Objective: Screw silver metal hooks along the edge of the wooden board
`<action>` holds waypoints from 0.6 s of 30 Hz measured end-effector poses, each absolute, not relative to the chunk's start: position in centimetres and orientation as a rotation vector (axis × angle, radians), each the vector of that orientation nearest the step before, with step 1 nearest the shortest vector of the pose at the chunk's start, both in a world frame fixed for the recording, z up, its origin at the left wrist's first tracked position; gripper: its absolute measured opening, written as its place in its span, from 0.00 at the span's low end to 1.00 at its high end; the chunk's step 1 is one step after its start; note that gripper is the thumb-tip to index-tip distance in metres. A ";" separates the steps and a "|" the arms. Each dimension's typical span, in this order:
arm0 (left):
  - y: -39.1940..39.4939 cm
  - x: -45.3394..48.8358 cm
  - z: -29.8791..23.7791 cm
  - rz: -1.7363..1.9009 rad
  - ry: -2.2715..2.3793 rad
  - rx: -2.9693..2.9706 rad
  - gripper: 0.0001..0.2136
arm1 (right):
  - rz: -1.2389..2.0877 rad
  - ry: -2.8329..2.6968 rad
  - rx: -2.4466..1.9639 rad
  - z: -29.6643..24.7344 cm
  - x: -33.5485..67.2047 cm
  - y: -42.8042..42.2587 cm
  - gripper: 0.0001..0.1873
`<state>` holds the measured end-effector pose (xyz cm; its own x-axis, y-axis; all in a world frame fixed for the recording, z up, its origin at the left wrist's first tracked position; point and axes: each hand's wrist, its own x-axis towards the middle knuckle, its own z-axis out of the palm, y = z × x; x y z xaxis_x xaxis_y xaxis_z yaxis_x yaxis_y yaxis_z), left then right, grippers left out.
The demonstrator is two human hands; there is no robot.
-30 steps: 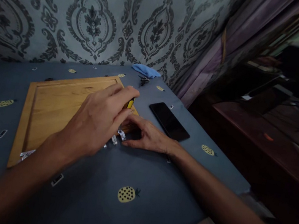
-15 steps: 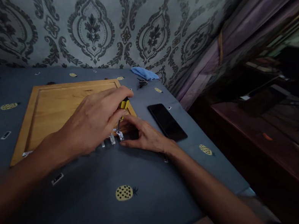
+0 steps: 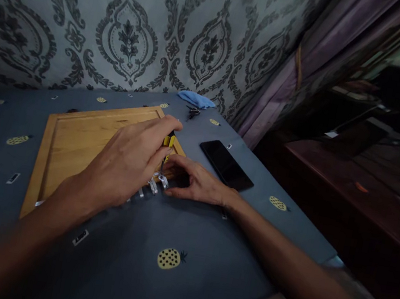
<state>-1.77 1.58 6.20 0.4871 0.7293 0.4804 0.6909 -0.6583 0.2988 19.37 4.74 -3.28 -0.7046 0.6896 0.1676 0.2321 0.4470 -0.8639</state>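
Observation:
My left hand (image 3: 127, 157) is closed around the yellow and black handle of a screwdriver (image 3: 169, 142), held upright. Its thin metal shaft points down at a silver metal hook (image 3: 163, 181) on the near right edge of a framed wooden board (image 3: 80, 144). My right hand (image 3: 199, 183) reaches in from the right, thumb and fingers curled about that same hook and the board's edge. Several similar hooks stick out along this edge, partly behind my left hand. The screwdriver's tip is too small to make out.
Right of the board lies a black phone (image 3: 226, 164). Behind it are a small dark object (image 3: 192, 112) and a blue cloth (image 3: 196, 99). A patterned blue cloth covers the table (image 3: 117, 269); a patterned wall covering and a purple curtain (image 3: 264, 114) border it.
The whole view has shifted slightly. Both hands keep their places at the hook, and the screwdriver remains upright in my left hand.

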 end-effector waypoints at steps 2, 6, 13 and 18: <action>1.6 -1.8 6.1 0.915 1.267 2.660 0.16 | 1.221 -2.184 -0.768 -3.3 19.4 4.8 0.30; 1.7 -1.8 6.1 0.924 1.253 2.667 0.16 | 1.208 -2.196 -0.783 -3.2 19.4 4.8 0.31; 1.7 -1.9 6.2 0.898 1.238 2.623 0.17 | 1.250 -2.153 -0.765 -3.8 19.5 4.8 0.35; 1.7 -2.2 6.8 0.958 1.234 2.587 0.16 | 1.209 -2.178 -0.781 -3.9 19.5 4.8 0.38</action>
